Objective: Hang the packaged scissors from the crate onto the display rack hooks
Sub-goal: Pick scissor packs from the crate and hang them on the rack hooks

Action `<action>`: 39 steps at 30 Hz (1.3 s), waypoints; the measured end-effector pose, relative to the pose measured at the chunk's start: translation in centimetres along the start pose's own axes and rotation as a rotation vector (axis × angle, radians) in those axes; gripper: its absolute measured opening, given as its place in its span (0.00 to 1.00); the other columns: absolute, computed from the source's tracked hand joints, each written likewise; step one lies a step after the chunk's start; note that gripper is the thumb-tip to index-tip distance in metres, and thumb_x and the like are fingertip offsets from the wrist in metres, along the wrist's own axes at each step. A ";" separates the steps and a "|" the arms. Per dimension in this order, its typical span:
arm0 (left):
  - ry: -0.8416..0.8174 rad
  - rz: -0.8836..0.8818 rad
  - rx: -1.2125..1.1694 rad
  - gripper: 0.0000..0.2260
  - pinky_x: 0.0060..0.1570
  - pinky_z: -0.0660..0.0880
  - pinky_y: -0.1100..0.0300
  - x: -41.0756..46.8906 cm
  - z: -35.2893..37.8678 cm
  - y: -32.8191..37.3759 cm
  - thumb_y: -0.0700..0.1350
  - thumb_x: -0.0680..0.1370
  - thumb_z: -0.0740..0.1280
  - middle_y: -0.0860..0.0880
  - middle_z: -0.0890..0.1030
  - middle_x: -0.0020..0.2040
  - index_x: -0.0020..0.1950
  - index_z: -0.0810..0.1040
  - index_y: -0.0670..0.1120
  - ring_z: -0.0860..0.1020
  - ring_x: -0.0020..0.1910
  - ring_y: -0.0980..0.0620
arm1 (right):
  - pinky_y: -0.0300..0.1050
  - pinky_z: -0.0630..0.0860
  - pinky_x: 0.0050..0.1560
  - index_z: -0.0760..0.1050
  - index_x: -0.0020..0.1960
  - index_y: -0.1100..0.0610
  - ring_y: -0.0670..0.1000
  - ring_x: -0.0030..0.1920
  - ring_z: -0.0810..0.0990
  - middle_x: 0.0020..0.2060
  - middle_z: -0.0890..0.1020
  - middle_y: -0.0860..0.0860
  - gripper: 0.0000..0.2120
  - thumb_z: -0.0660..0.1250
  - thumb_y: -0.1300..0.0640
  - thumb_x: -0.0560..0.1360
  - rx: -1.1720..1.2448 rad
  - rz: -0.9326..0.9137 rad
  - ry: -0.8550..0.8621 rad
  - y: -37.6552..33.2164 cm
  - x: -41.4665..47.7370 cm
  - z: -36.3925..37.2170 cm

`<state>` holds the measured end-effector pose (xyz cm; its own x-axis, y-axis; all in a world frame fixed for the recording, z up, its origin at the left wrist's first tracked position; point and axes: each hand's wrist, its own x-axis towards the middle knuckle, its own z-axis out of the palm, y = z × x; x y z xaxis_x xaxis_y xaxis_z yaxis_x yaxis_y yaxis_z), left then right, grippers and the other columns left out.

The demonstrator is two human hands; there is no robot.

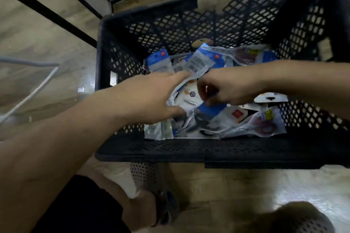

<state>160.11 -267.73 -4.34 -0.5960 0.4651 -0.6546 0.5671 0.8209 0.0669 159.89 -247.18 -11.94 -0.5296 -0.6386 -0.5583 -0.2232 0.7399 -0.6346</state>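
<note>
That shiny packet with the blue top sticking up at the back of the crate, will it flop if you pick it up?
Probably not much: the blue-topped packet stands propped on the pile without sagging, so it likely has stiff backing. Its glossy plastic front could be slippery. It looks thin and flat, so it is probably light and won't roll.

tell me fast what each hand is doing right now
Left hand: open, straight fingers against the packaged scissors in the crate.
Right hand: curled, pinching a blue-topped packet.
</note>
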 end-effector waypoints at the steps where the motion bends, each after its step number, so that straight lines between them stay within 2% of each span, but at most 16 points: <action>1: -0.018 -0.004 -0.069 0.41 0.71 0.69 0.52 -0.1 0.0 0.0 0.67 0.75 0.67 0.55 0.66 0.79 0.82 0.48 0.62 0.69 0.75 0.52 | 0.33 0.72 0.35 0.77 0.48 0.51 0.39 0.38 0.77 0.41 0.80 0.43 0.04 0.71 0.56 0.79 0.064 -0.073 0.001 -0.6 -0.9 -0.6; 4: -0.026 0.060 -0.351 0.35 0.68 0.72 0.57 -0.3 0.1 0.7 0.66 0.73 0.71 0.59 0.75 0.72 0.76 0.63 0.62 0.75 0.68 0.58 | 0.28 0.73 0.41 0.79 0.48 0.53 0.35 0.37 0.78 0.38 0.83 0.41 0.05 0.71 0.62 0.78 0.333 -0.276 0.061 -2.4 -2.7 -2.9; 7: 0.036 0.061 -0.557 0.13 0.56 0.79 0.55 -0.2 -0.4 1.2 0.56 0.75 0.75 0.58 0.86 0.51 0.58 0.82 0.55 0.83 0.50 0.60 | 0.35 0.78 0.43 0.81 0.51 0.56 0.42 0.41 0.81 0.41 0.86 0.50 0.02 0.71 0.61 0.78 0.577 -0.328 0.167 -2.8 -3.3 -4.6; 10: 0.063 0.011 -0.507 0.07 0.49 0.80 0.52 0.0 -0.5 0.7 0.53 0.75 0.75 0.54 0.86 0.42 0.47 0.85 0.51 0.83 0.44 0.54 | 0.37 0.78 0.35 0.81 0.50 0.55 0.44 0.35 0.81 0.37 0.83 0.47 0.08 0.66 0.52 0.82 0.935 -0.230 0.304 -1.0 -1.8 -4.2; 12: 0.059 -0.067 -0.405 0.10 0.42 0.77 0.54 -0.1 -0.3 0.3 0.52 0.77 0.74 0.51 0.82 0.38 0.42 0.81 0.48 0.80 0.38 0.53 | 0.42 0.78 0.39 0.80 0.51 0.56 0.47 0.35 0.81 0.35 0.83 0.48 0.15 0.61 0.47 0.84 1.050 -0.020 0.392 0.8 0.6 -2.5; 15: 0.111 -0.197 -0.314 0.11 0.33 0.69 0.56 -0.3 -0.8 -0.4 0.48 0.76 0.69 0.48 0.76 0.33 0.36 0.73 0.46 0.75 0.33 0.51 | 0.45 0.75 0.47 0.78 0.61 0.59 0.51 0.47 0.80 0.50 0.83 0.53 0.12 0.62 0.53 0.84 0.386 0.164 0.306 3.9 4.6 1.7; 18: 0.156 -0.245 -0.334 0.10 0.37 0.71 0.53 -0.5 -1.4 -0.8 0.51 0.74 0.66 0.48 0.77 0.34 0.37 0.74 0.46 0.76 0.36 0.49 | 0.48 0.75 0.60 0.67 0.75 0.54 0.55 0.63 0.76 0.67 0.77 0.55 0.23 0.66 0.57 0.81 -0.034 0.121 0.071 4.2 6.6 6.5; 21: 0.160 -0.207 -0.433 0.02 0.39 0.72 0.57 -0.5 -1.0 -0.7 0.52 0.73 0.66 0.56 0.79 0.37 0.44 0.76 0.57 0.77 0.36 0.59 | 0.53 0.71 0.63 0.71 0.68 0.54 0.57 0.65 0.71 0.64 0.77 0.55 0.16 0.65 0.56 0.81 -0.344 0.102 0.100 2.6 7.9 9.2; 24: 0.137 -0.155 -0.513 0.13 0.37 0.70 0.64 -0.5 -0.9 -0.8 0.46 0.74 0.67 0.62 0.81 0.38 0.48 0.74 0.66 0.78 0.35 0.64 | 0.53 0.68 0.59 0.73 0.58 0.53 0.56 0.56 0.74 0.58 0.80 0.54 0.06 0.64 0.57 0.81 -0.420 0.122 0.148 2.0 8.2 8.4; 26: 0.141 -0.164 -0.624 0.13 0.35 0.74 0.64 -0.5 -1.0 -0.9 0.42 0.76 0.66 0.63 0.81 0.35 0.53 0.77 0.62 0.79 0.31 0.63 | 0.48 0.74 0.51 0.72 0.56 0.53 0.53 0.47 0.77 0.52 0.81 0.52 0.06 0.67 0.56 0.81 -0.356 0.141 0.036 1.6 7.3 7.1; 28: 0.156 -0.247 -0.869 0.12 0.34 0.80 0.56 -0.5 -1.2 -0.8 0.41 0.79 0.66 0.57 0.84 0.37 0.55 0.79 0.58 0.84 0.33 0.57 | 0.44 0.80 0.39 0.75 0.55 0.56 0.50 0.43 0.83 0.49 0.84 0.51 0.07 0.70 0.58 0.79 -0.198 0.250 -0.149 1.5 5.5 5.5; 31: 0.263 -0.349 -1.092 0.06 0.34 0.83 0.53 -0.4 -1.5 -0.7 0.48 0.81 0.68 0.53 0.86 0.45 0.53 0.81 0.60 0.86 0.40 0.52 | 0.38 0.76 0.28 0.75 0.62 0.59 0.46 0.30 0.81 0.43 0.81 0.51 0.12 0.70 0.63 0.79 -0.029 0.362 -0.334 2.0 1.3 3.0; 33: 0.352 -0.374 -1.133 0.06 0.38 0.85 0.50 -0.4 -1.8 -0.8 0.53 0.82 0.68 0.52 0.86 0.51 0.57 0.82 0.57 0.86 0.46 0.49 | 0.42 0.71 0.25 0.68 0.67 0.52 0.51 0.29 0.77 0.40 0.80 0.54 0.18 0.65 0.65 0.80 0.071 0.344 -0.241 3.4 -0.7 1.3; 36: 0.515 -0.366 -1.273 0.09 0.43 0.85 0.43 -0.3 -2.8 -0.9 0.47 0.83 0.67 0.40 0.86 0.50 0.57 0.81 0.42 0.87 0.42 0.42 | 0.40 0.66 0.23 0.74 0.58 0.50 0.50 0.22 0.71 0.30 0.80 0.52 0.07 0.59 0.58 0.83 0.482 0.288 0.100 5.2 -1.6 -0.7; 37: 0.567 -0.350 -1.308 0.08 0.40 0.85 0.45 -0.4 -3.2 -0.9 0.44 0.83 0.67 0.38 0.86 0.50 0.56 0.80 0.39 0.87 0.40 0.43 | 0.40 0.67 0.24 0.76 0.55 0.48 0.52 0.22 0.71 0.30 0.78 0.54 0.09 0.59 0.60 0.82 0.634 0.249 0.192 5.1 -1.6 -0.9; 39: 0.640 -0.320 -1.314 0.03 0.34 0.83 0.55 -0.2 -4.0 -1.1 0.39 0.82 0.67 0.44 0.86 0.44 0.52 0.80 0.43 0.86 0.37 0.49 | 0.45 0.73 0.26 0.79 0.49 0.46 0.57 0.25 0.76 0.34 0.80 0.56 0.13 0.60 0.62 0.81 0.920 0.163 0.315 4.2 -1.7 -0.9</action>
<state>157.31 -267.43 -1.28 -0.9318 -0.0104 -0.3629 -0.3275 0.4558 0.8276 159.15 -242.76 -13.20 -0.7209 -0.3592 -0.5928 0.5250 0.2755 -0.8053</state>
